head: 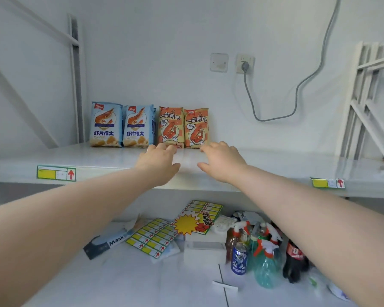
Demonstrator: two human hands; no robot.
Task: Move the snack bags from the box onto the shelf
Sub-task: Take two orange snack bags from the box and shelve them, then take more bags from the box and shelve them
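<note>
Evidently we have both arms stretched over the front edge of the shelf point(120, 160), with the left hand point(157, 161) and the right hand point(222, 161) palm down, fingers straight and loose, holding nothing. Their tips lie at the foot of the two orange snack bags point(183, 128), which suggests we are squaring these up rather than carrying anything. The orange bags stand upright at the back of the shelf, side by side. Further toward the shelf's left end stand two blue snack bags point(122, 125), also upright and face out, so the row looks set for display against the wall. The box the bags come from is not in view, so we cannot say what is left in it. Below the shelf, on a lower board point(142, 284), lie a mask box point(104, 243), sheets of price labels point(152, 238), a Pepsi can point(239, 259), spray bottles point(265, 260) and a dark cola bottle point(295, 260); whether the mask box is full we cannot tell
</note>
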